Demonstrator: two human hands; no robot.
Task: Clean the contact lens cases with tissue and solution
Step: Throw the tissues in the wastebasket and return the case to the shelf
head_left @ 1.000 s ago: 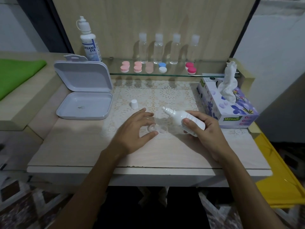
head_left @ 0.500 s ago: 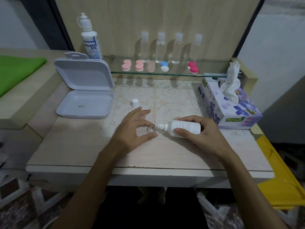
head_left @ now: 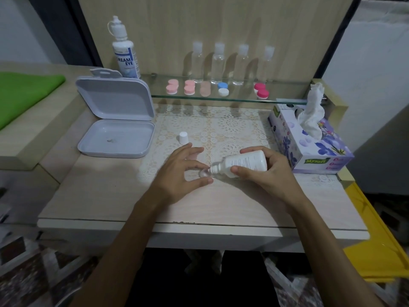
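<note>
**Ana:** While the right hand (head_left: 269, 173) tips the small white solution bottle (head_left: 245, 162) on its side, its grip is wrapped around the body, nozzle pointing toward nine o'clock, right at the clear lens case (head_left: 204, 173).

**Ben:** And the left hand (head_left: 180, 173)?

**Ana:** Thumb and forefinger pinch that case against the bench (head_left: 110, 191), the other fingers spread loosely. The case sits dead centre, at the near edge of the lace mat (head_left: 221, 127).

**Ben:** How should the person handle the pour?

**Ana:** Probably a gentle squeeze, nozzle just above the well without touching it, and the case held level so nothing spills onto the lace. The bottle's cap (head_left: 183, 137) stands at eleven o'clock from the hands, easy to reach afterwards.

**Ben:** Tissue?

**Ana:** The tissue box (head_left: 309, 147) at two o'clock reads "Mysoft", one sheet already sticking up.

**Ben:** Any other writing?

**Ana:** The tall bottle (head_left: 125, 56) at eleven o'clock says "DREAM EYE". Print on the held bottle is too small to read.
</note>
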